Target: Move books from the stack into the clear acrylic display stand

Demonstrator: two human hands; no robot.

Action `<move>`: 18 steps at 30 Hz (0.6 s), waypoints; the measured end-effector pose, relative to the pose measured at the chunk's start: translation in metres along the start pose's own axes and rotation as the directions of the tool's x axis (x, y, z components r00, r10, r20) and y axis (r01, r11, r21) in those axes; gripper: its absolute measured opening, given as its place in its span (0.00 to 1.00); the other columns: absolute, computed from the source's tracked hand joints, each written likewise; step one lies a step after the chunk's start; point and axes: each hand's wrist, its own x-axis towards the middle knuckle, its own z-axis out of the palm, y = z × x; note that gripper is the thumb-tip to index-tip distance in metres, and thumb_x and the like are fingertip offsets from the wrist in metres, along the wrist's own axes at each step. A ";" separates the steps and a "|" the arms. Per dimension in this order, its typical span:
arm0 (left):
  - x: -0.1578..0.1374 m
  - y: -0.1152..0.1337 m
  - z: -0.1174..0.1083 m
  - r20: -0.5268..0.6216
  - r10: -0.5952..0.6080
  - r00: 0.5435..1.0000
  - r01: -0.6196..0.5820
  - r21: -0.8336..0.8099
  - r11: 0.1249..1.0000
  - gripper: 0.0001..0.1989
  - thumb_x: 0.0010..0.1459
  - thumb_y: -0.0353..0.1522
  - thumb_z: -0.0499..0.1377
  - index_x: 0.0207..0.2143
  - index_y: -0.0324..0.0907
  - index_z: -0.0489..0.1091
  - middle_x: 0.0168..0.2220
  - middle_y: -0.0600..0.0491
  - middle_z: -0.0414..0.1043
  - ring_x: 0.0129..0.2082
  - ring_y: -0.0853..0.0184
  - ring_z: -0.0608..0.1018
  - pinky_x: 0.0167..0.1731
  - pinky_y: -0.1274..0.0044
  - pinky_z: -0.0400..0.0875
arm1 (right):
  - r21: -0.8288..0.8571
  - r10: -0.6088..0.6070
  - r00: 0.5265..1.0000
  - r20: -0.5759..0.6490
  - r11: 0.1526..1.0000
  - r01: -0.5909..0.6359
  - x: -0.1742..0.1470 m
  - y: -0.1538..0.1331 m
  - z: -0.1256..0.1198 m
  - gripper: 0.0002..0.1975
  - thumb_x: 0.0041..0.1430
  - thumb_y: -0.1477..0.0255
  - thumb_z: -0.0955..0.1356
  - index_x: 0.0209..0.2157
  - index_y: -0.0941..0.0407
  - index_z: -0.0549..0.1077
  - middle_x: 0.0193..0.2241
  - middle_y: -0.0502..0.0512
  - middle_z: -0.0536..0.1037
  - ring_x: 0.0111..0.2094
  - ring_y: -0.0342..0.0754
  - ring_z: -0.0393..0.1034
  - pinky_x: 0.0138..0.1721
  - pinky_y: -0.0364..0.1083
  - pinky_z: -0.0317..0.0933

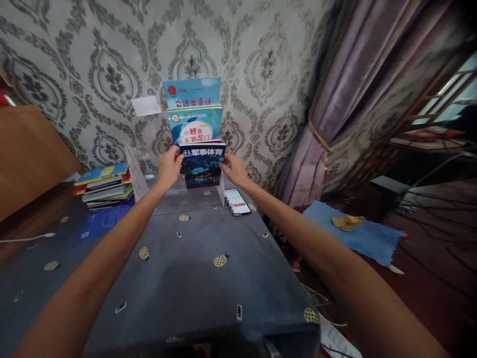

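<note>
Both arms reach forward over the table. My left hand (171, 166) is closed on the left edge of a dark blue book (203, 166) with a night-time picture on its cover. Gripping the same book's right edge is my right hand (234, 169). Behind it stand a teal book (194, 124) and a taller light blue book (193, 91), both upright with covers facing me. A clear plastic rack (167, 199) surrounds the lower part of the books. Just right of the rack lies a phone (237, 202) with its screen lit.
Left of the rack sits a stack of books (106, 185), with a blue booklet (100, 222) in front. The table (179, 278) has a dark pineapple-print cover. A white cable (30, 238) lies at left. At right are a tied curtain (316, 129) and a blue cloth (354, 238).
</note>
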 end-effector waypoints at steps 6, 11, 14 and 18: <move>-0.008 -0.002 0.002 0.051 -0.160 0.986 0.139 0.287 0.948 0.07 0.66 0.33 0.54 0.46 0.43 0.66 0.35 0.50 0.76 0.38 0.62 0.80 0.39 0.73 0.73 | -0.205 0.170 0.984 -0.046 0.963 -0.176 -0.007 -0.009 0.003 0.13 0.62 0.72 0.65 0.47 0.57 0.73 0.38 0.59 0.81 0.40 0.56 0.74 0.45 0.52 0.66; -0.012 -0.005 0.011 0.119 -0.274 0.954 0.208 0.393 0.896 0.09 0.69 0.34 0.50 0.44 0.43 0.68 0.35 0.48 0.78 0.37 0.60 0.81 0.39 0.73 0.71 | -0.242 0.222 0.973 -0.054 0.943 -0.229 -0.007 -0.014 0.006 0.15 0.63 0.72 0.64 0.50 0.56 0.73 0.40 0.59 0.81 0.43 0.56 0.74 0.44 0.50 0.65; -0.014 -0.007 0.015 0.128 -0.289 0.949 0.215 0.407 0.888 0.10 0.69 0.35 0.49 0.41 0.43 0.69 0.34 0.47 0.78 0.36 0.60 0.81 0.38 0.74 0.70 | -0.260 0.232 0.971 -0.054 0.936 -0.238 -0.004 -0.017 0.007 0.13 0.64 0.72 0.63 0.46 0.56 0.76 0.41 0.60 0.80 0.45 0.56 0.74 0.45 0.50 0.65; -0.012 -0.008 0.017 0.132 -0.307 0.943 0.227 0.422 0.878 0.13 0.70 0.35 0.47 0.41 0.43 0.70 0.34 0.46 0.79 0.36 0.60 0.81 0.37 0.75 0.70 | -0.284 0.250 0.966 -0.059 0.924 -0.256 -0.002 -0.024 0.006 0.14 0.65 0.72 0.62 0.45 0.56 0.78 0.44 0.62 0.79 0.46 0.57 0.72 0.46 0.50 0.64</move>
